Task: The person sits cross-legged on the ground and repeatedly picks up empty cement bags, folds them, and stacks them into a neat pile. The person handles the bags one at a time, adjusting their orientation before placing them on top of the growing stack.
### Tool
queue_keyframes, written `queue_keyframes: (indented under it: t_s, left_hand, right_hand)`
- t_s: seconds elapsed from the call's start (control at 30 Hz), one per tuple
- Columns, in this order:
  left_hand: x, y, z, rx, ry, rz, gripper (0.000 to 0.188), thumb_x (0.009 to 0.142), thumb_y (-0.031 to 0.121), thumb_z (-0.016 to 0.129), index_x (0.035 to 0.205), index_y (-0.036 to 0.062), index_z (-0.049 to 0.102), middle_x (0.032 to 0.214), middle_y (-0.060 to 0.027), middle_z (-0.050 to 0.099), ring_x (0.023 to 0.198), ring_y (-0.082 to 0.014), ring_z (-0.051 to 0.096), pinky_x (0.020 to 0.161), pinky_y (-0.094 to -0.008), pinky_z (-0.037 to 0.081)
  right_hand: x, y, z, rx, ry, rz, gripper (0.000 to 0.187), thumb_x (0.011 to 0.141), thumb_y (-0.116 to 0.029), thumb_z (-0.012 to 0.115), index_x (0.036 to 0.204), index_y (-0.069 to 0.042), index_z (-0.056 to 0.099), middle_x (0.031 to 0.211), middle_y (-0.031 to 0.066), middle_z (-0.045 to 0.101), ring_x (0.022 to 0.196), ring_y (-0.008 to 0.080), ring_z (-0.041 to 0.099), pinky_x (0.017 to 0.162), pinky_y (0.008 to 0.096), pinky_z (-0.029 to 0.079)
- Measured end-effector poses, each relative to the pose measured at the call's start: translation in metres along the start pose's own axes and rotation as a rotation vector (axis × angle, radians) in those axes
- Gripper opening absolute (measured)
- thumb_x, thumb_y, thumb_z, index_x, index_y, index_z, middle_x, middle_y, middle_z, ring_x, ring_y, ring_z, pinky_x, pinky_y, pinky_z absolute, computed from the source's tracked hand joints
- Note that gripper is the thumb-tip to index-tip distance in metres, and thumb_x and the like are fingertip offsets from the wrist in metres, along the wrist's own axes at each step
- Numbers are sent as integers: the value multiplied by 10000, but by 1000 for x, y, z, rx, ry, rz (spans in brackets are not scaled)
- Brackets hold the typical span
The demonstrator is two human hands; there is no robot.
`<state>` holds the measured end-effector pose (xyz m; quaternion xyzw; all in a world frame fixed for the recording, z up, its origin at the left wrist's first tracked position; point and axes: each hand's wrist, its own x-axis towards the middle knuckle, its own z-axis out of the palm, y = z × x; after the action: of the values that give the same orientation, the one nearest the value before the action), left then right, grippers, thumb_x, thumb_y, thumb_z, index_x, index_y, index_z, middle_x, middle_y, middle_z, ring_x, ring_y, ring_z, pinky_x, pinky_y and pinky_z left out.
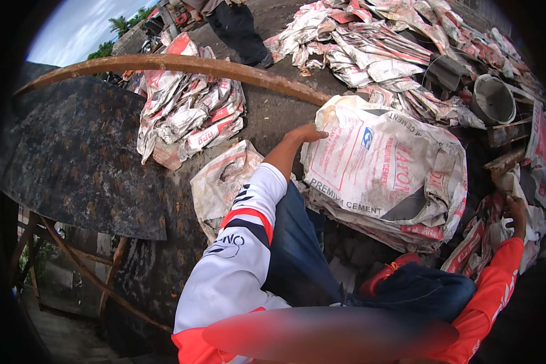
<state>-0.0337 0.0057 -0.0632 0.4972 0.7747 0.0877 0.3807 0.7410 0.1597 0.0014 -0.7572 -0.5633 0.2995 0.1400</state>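
Pinching one edge; tear risk.
Left hand [309, 133] grips the top sack [379, 167] by its upper-left edge, on the stack [400, 235] before the legs [431, 288]; right hand [515, 215] is at crumpled sacks [531, 229], grip unclear. One-sided pulling could rip the creased sack.

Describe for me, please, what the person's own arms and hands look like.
The left hand and the right hand wear no gloves. The left sleeve is white, with a red-orange band, a dark band and dark printed markings, turning red-orange toward the shoulder. The right sleeve is red-orange with white markings.
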Motion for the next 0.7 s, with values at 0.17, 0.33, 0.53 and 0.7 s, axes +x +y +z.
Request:
queue_keyframes:
  t_s: [0.17,0.33,0.53,0.7]
  left_hand:
    - [1,-4,3,-10,368,-39,917,851,488,673,1470,-72,292,1498,-250,371,1402,-341,363,1141,-401,307]
    - [10,-11,-2,-49,586,-72,869,871,488,643,1448,-85,336,1474,-253,407,1393,-352,376,1135,-420,314]
    - [8,-7,2,147,-9,-23,799,880,533,611,1339,-109,489,1396,-281,488,1336,-375,447,1113,-408,331]
    - [1,1,1,-15,9,-9,732,891,534,607,1345,-34,525,1418,-245,483,1322,-377,460,1069,-484,374]
  right_hand:
    - [-5,-8,2,-17,18,-51,480,902,-378,550,1205,-10,596,856,129,647,605,244,655,419,400,491]
    - [-10,-23,8,-15,28,-103,462,890,-355,560,1183,1,586,782,118,632,538,222,638,347,370,455]
    - [-18,-33,13,-76,117,-74,454,887,-334,576,1184,9,595,811,133,649,540,233,645,352,376,468]
    - [-26,-35,10,-65,79,-86,437,901,-324,556,1191,-1,602,830,140,652,554,240,655,355,377,475]
